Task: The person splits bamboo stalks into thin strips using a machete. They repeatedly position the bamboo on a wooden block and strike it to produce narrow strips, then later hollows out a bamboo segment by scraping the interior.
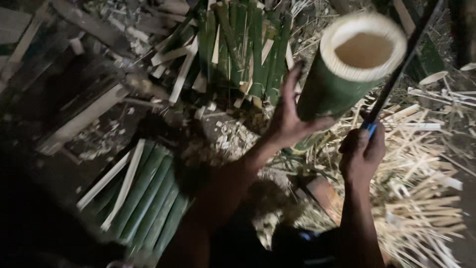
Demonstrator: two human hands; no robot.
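A thick green bamboo tube (342,79) stands tilted, its hollow pale cut end facing up toward me. My left hand (290,116) rests against its left side, fingers spread around the green wall. My right hand (363,154) is closed on the blue-tipped handle of a long dark blade (401,64), which rises up along the tube's right edge and touches its rim.
Split green bamboo strips (144,193) lie in a bundle at lower left. More green and pale strips (243,44) are piled at the top centre. Thin pale splinters and shavings (426,198) cover the ground at right. Dark planks (74,104) lie at left.
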